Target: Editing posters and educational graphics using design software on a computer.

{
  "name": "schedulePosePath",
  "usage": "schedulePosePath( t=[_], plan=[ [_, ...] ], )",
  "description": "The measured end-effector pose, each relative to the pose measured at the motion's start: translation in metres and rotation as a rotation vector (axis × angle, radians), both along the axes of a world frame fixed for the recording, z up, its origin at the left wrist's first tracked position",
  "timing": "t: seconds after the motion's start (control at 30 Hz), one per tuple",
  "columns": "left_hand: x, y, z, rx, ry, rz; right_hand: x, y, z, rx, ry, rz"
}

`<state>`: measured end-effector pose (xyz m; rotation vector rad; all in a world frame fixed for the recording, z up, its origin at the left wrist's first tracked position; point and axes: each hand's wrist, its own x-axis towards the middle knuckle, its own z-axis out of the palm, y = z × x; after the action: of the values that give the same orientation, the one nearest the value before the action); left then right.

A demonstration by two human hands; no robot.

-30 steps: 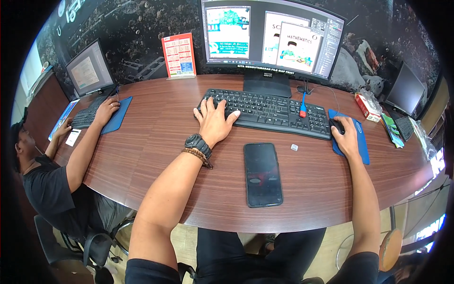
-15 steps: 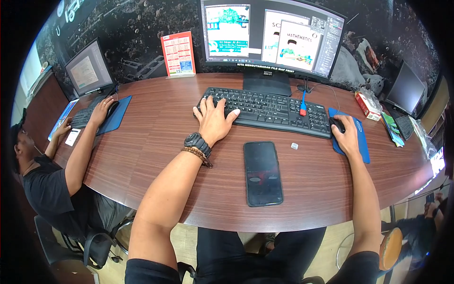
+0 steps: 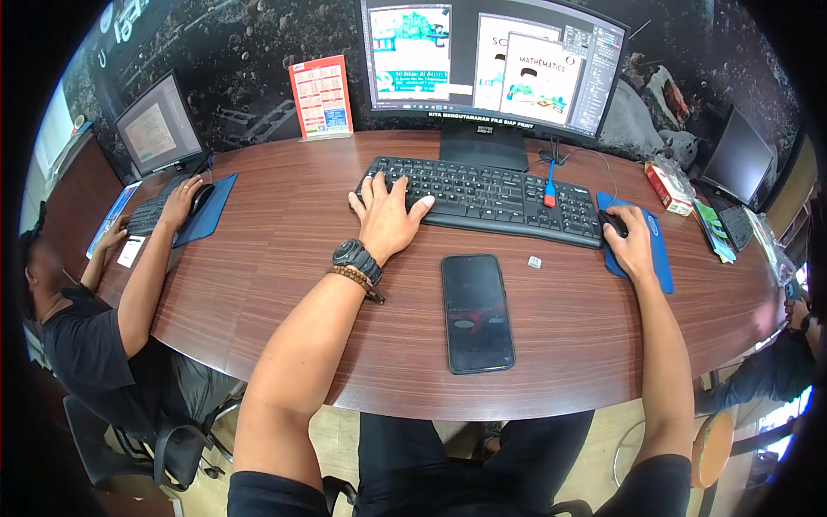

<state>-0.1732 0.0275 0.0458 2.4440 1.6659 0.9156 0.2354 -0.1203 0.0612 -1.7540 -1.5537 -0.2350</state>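
Observation:
My left hand (image 3: 385, 216) rests on the left end of a black keyboard (image 3: 482, 196), its fingers spread over the keys and holding nothing. A black watch and a beaded bracelet circle that wrist. My right hand (image 3: 631, 243) is curled over a black mouse (image 3: 613, 226), which it partly hides, on a blue mouse pad (image 3: 659, 258). Behind the keyboard stands a curved monitor (image 3: 544, 82) with book cover layouts on its screen. A black smartphone (image 3: 477, 314) lies face up between my forearms. A blue cable with a red end (image 3: 550, 196) lies across the keyboard's right part.
A small pale square object (image 3: 535, 263) lies right of the phone. An upright red and white calendar (image 3: 322, 96) stands at the back. At left, a co-worker (image 3: 95, 336) uses another computer. A red and white box (image 3: 668, 189) and a second monitor (image 3: 738, 159) stand at right.
My hands stay on the keyboard and the mouse. The whole view has shifted slightly. At the far right edge, another person has changed position.

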Motion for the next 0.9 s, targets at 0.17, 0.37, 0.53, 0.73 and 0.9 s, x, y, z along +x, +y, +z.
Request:
schedulePosePath(
  t=[0.17,0.37,0.53,0.73,0.9],
  plan=[
    [-0.004,-0.002,0.004,0.017,0.022,0.021,-0.019,0.004,0.012,0.111,-0.216,0.008],
    [-0.004,-0.003,0.003,-0.003,0.002,0.006,-0.083,0.040,0.016,-0.152,-0.400,0.176],
    [-0.003,-0.004,0.003,-0.007,-0.017,0.004,-0.102,0.050,0.020,-0.200,-0.391,0.137],
    [0.002,-0.004,0.004,-0.019,-0.025,0.001,-0.036,0.028,0.023,0.047,-0.288,0.044],
    [-0.001,-0.004,0.005,-0.030,-0.014,0.005,-0.005,0.004,0.006,0.051,-0.099,-0.021]
  ],
)
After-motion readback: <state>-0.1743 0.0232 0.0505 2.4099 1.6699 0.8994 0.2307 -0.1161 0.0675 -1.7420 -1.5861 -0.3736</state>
